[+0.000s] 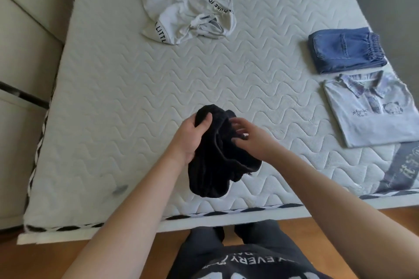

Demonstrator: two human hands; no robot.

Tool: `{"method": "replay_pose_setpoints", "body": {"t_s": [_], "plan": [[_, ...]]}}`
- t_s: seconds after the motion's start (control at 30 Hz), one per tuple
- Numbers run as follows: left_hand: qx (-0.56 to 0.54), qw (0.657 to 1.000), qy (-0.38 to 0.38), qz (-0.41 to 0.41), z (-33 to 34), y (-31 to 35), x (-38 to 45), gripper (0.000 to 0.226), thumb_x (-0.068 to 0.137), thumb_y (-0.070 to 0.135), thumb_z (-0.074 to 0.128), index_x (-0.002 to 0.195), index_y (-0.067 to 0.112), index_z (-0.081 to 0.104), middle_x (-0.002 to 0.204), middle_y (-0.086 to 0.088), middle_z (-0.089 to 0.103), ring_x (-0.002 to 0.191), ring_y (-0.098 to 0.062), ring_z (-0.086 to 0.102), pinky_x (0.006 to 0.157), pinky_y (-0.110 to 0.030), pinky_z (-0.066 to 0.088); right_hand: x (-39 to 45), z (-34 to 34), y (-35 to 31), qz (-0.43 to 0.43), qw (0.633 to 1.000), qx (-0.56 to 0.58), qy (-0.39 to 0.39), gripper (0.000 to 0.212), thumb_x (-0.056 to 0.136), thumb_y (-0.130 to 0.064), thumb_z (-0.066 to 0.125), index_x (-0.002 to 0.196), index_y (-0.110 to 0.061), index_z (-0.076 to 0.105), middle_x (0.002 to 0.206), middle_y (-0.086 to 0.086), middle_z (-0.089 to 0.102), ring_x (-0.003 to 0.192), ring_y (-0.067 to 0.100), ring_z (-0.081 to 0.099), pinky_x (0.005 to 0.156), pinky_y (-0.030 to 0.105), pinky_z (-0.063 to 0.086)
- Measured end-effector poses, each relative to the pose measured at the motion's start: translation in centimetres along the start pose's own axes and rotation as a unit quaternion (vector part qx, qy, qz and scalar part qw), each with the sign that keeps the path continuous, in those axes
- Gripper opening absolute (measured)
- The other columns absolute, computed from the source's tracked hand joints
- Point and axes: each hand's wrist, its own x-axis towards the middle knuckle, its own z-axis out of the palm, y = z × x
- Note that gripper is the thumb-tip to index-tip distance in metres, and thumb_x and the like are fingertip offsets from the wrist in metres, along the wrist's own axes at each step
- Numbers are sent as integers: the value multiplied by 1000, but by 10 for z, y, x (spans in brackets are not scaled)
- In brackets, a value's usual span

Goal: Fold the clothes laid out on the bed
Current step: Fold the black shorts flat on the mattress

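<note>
Head view looks down over a bed (136,88) with a white quilted mattress, where both bare arms reach forward above its near edge. A bunched black garment (217,161) hangs between the hands, lifted off the mattress. The left hand (192,136) grips its upper left part, thumb curled over the top of the cloth and fingers wrapped behind it. The right hand (249,136) has its fingers (238,123) loosely bent at the garment's upper right edge, the tips touching or lightly pinching the fabric; exactly how firm that hold is cannot be told. Farther up the bed lies a crumpled white garment (188,18) with black lettered bands, well apart from the hands. Along the right side sit folded blue jeans (344,50), and just nearer than them a folded pale collared shirt (374,111) with a small print on its chest. A grey printed cloth (403,165) lies at the right edge, near the shirt.
</note>
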Motion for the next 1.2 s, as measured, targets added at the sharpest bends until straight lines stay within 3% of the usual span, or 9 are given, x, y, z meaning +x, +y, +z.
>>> {"method": "replay_pose_setpoints", "body": {"t_s": [0.13, 0.3, 0.5, 0.73, 0.9, 0.97, 1.03, 1.13, 1.2], "plan": [[-50, 997, -51, -16, 4, 41, -23, 31, 99, 29, 54, 115, 4, 64, 106, -16, 72, 99, -29, 70, 87, -37, 58, -1, 14, 4, 19, 995, -86, 52, 52, 87, -41, 67, 134, -29, 48, 135, 1, 45, 122, 22, 45, 101, 37, 40], [-70, 994, -81, -9, 1, 75, -47, 57, 79, 45, 75, 117, 4, 64, 109, -18, 71, 102, -31, 69, 90, -42, 56, -3, 11, 11, 107, 984, -135, 47, 31, 87, -32, 63, 112, -15, 55, 100, 3, 58, 90, 26, 58, 73, 32, 42], [187, 978, -64, 61, -32, 90, -49, 48, 74, 4, 76, 114, 24, 60, 107, 0, 70, 102, -19, 68, 89, -35, 55, -25, -28, 1, 101, 978, -121, 135, 18, 91, -23, 62, 103, -24, 49, 83, 3, 58, 69, 21, 55, 58, 29, 40], [545, 831, 44, 101, -75, 81, -20, 46, 86, 3, 51, 127, 23, 41, 121, -4, 51, 99, -24, 55, 81, -37, 49, -40, -91, -34, 89, 968, -157, 175, 23, 84, -4, 52, 96, -22, 61, 87, 11, 67, 64, 22, 67, 54, 28, 54], [623, 759, 93, 164, -83, 78, -8, 47, 86, -1, 47, 129, 20, 47, 127, -9, 43, 105, -31, 51, 82, -43, 50, -44, -102, -54, 117, 969, -148, 157, 31, 89, 0, 49, 108, -18, 65, 92, 4, 63, 65, 15, 61, 44, 10, 44], [600, 766, 166, 159, -84, 84, -8, 38, 89, 13, 55, 127, 15, 47, 124, -12, 45, 103, -34, 52, 78, -42, 48, -47, -102, -58, 118, 972, -138, 148, 23, 94, -12, 58, 115, -6, 65, 102, 7, 62, 89, 25, 66, 64, 16, 51], [523, 820, 208, 100, -83, 89, -9, 31, 91, 28, 55, 117, 11, 52, 113, -12, 56, 97, -33, 57, 76, -38, 47, -51, -100, -56, 127, 971, -129, 155, 30, 99, -30, 54, 102, -2, 65, 103, 10, 61, 104, 27, 63, 82, 26, 48], [160, 973, 159, -54, -71, 92, -18, 29, 96, 31, 43, 111, 13, 58, 103, -10, 66, 91, -29, 63, 78, -43, 53, -52, -97, -54, 113, 975, -4, 190, 13, 89, -13, 65, 86, 0, 66, 85, 9, 63, 79, 18, 63, 78, 26, 54], [-21, 988, 110, -102, -58, 91, -26, 23, 100, 25, 38, 103, 15, 58, 102, -10, 66, 95, -30, 64, 78, -52, 55, -58, -90, -62, 124, 975, -11, 186, 23, 83, -26, 75, 85, -3, 70, 74, 6, 62, 65, 13, 57, 62, 20, 51]]}}
